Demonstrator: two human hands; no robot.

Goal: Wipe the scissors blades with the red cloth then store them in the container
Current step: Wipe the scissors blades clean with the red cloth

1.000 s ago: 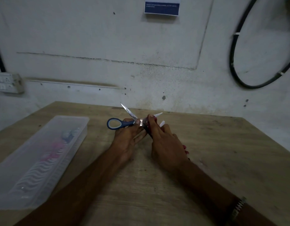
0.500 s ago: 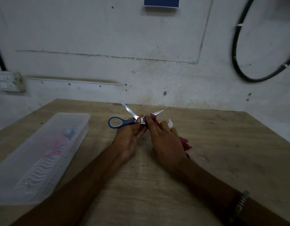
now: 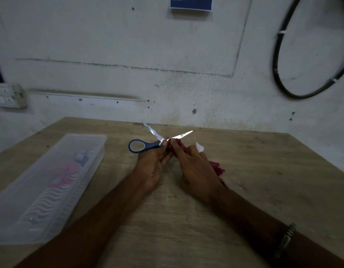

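My left hand (image 3: 153,163) grips the blue-handled scissors (image 3: 142,146) near the pivot, one handle loop sticking out to the left. Both blades are spread apart and point away from me; the right blade (image 3: 181,135) shines. My right hand (image 3: 194,171) holds the red cloth (image 3: 216,168) bunched against the base of the right blade; most of the cloth is hidden under the hand, and a white tag pokes out above it. The translucent plastic container (image 3: 86,140) lies on the table to the left, apart from both hands.
The wooden table (image 3: 264,171) ends at a grey wall just behind the scissors. Inside the container lie pink and pale items, blurred through the plastic. A black cable loops on the wall at upper right; a socket strip (image 3: 6,95) sits at far left.
The blades have spread a little wider and the right blade shows more length beyond the cloth. Both hands stay at the same spot on the table.
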